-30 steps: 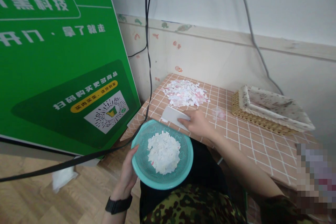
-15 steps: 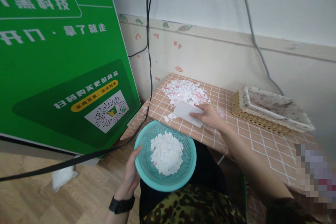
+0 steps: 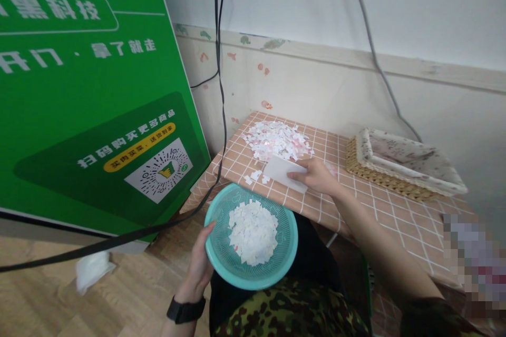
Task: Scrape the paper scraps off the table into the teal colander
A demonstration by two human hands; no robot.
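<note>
My left hand [image 3: 202, 258] grips the left rim of a round teal plastic colander [image 3: 290, 253], held at the table's front edge. A heap of small white paper scraps [image 3: 253, 234] lies in its bottom, with a few pink specks. Over the table, my right hand [image 3: 316, 175] pinches a flat, whitish rectangular card [image 3: 280, 171] between thumb and fingers. Just beyond the card sits a larger pile of white and pink paper scraps [image 3: 276, 138]. Several loose scraps [image 3: 255, 177] lie left of the card, close to the table edge.
A lined wicker basket [image 3: 389, 180] stands at the right on the checked tablecloth [image 3: 379, 205]. A big green panel [image 3: 98, 95] fills the left. A black cable [image 3: 222, 100] hangs down and runs across the left side. A white plastic bag [image 3: 93, 268] lies on the wooden floor.
The card in my right hand has shifted slightly right and down, away from the loose scraps near the edge. My left hand still holds the colander. The view has moved a little.
</note>
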